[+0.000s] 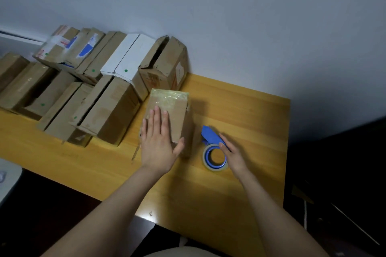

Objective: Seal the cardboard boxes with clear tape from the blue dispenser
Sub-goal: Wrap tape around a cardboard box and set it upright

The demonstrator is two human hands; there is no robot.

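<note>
Seen from the head camera, one small box (179, 118) stands alone on the wooden table (246, 110), its far end covered in glossy clear tape (169, 98). The left hand (158, 137) lies flat on top of it, fingers straight and together, thumb over the near right edge, pressing rather than gripping. Just to the right, apart from the box, lies the one blue dispenser (210, 135) on its side, with its one tape roll (216, 168) nearer the person. The right hand (234, 152) reaches in with straight fingers that touch the dispenser's right side; they are not curled round it, and the thumb is hidden. To the left, a pile of boxes (108, 110) fills the table against the grey wall (229, 16): about eleven, though they overlap too much for a sure count. One is white (129, 56); the rest are brown. One tall box (165, 64) beside the white one has its flaps ajar and stands just behind the small box. Five green dots show on the pile, one of them on the white box (126, 70). One box at the back carries a blue label (86, 49). The pile crowds the small box on its left; its right side is open toward the dispenser.
</note>
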